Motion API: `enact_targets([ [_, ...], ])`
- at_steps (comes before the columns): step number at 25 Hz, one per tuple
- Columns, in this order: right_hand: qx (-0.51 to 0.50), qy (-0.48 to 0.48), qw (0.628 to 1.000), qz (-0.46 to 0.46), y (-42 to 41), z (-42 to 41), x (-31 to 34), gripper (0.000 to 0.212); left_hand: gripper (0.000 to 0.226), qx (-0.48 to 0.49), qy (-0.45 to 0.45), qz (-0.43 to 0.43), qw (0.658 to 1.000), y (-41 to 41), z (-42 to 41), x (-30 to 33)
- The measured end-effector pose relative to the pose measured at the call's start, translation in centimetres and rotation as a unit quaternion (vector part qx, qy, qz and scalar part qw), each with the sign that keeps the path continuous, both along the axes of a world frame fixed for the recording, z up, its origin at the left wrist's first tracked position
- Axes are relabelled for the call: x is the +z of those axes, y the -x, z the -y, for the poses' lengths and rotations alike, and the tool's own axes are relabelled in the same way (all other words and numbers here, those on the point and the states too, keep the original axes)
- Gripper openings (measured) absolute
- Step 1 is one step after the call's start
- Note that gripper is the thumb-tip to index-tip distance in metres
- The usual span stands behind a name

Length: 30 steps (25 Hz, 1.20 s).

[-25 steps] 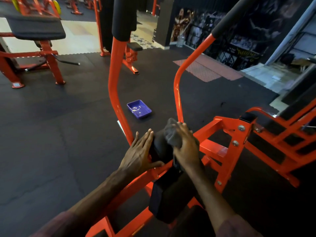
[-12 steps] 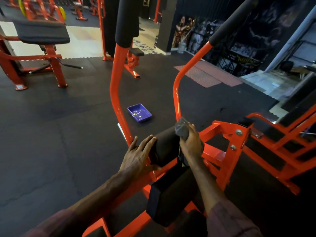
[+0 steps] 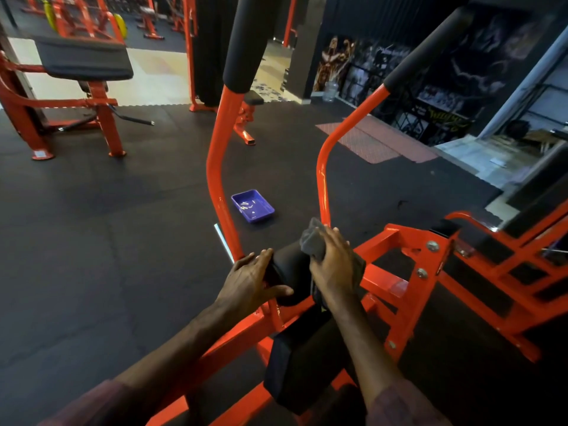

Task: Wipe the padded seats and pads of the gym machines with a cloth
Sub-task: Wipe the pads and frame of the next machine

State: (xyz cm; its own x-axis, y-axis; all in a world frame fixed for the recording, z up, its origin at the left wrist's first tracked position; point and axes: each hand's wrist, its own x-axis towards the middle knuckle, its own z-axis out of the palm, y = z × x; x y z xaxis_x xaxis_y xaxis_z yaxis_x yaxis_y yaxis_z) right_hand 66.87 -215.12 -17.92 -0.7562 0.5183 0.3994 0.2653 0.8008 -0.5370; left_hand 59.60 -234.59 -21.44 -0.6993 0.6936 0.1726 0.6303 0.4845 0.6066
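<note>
A black roller pad (image 3: 289,262) sits on the orange machine frame (image 3: 396,272) right in front of me. My right hand (image 3: 335,265) presses a grey cloth (image 3: 312,242) onto the top right of this pad, fingers wrapped over the cloth. My left hand (image 3: 249,281) holds the pad's left end, fingers curved over it and thumb across its front. Below it a larger black pad (image 3: 301,364) slopes toward me between my forearms.
Two orange uprights with black foam grips (image 3: 246,41) rise ahead of the pad. A purple tray (image 3: 252,206) lies on the black rubber floor beyond. An orange bench with a black pad (image 3: 83,59) stands far left. More orange frame steps (image 3: 507,265) lie to the right.
My right hand has slid the cloth a little across the roller pad's top. My left hand's fingers have curled further round the pad's left end.
</note>
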Motion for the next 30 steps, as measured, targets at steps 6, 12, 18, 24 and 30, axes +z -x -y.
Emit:
enact_targets([
  [6, 0.122, -0.021, 0.992, -0.007, -1.9, 0.1, -1.4, 0.074, 0.107, 0.032, -0.053, -0.006, 0.998, -0.2, -0.2, -1.0],
  [12, 0.06, -0.012, 0.998, 0.027, -0.6, 1.8, -0.6, 0.074, 0.103, 0.035, -0.06, -0.008, 0.998, -0.1, -0.3, -0.9],
  [18, 0.063, -0.006, 0.998, 0.0, -1.4, -1.8, -1.2, 0.073, 0.108, 0.033, -0.047, -0.065, 0.996, -0.7, -0.6, -1.4],
  [24, 0.071, 0.022, 0.997, 0.004, -1.4, 4.3, -1.6, 0.068, 0.091, 0.026, -0.053, -0.128, 0.99, -1.5, -0.8, -1.8],
  [30, -0.011, 0.024, 1.0, 0.013, -0.6, -4.0, -0.7, 0.075, 0.087, 0.006, -0.073, -0.108, 0.991, -0.7, 0.1, -1.9],
])
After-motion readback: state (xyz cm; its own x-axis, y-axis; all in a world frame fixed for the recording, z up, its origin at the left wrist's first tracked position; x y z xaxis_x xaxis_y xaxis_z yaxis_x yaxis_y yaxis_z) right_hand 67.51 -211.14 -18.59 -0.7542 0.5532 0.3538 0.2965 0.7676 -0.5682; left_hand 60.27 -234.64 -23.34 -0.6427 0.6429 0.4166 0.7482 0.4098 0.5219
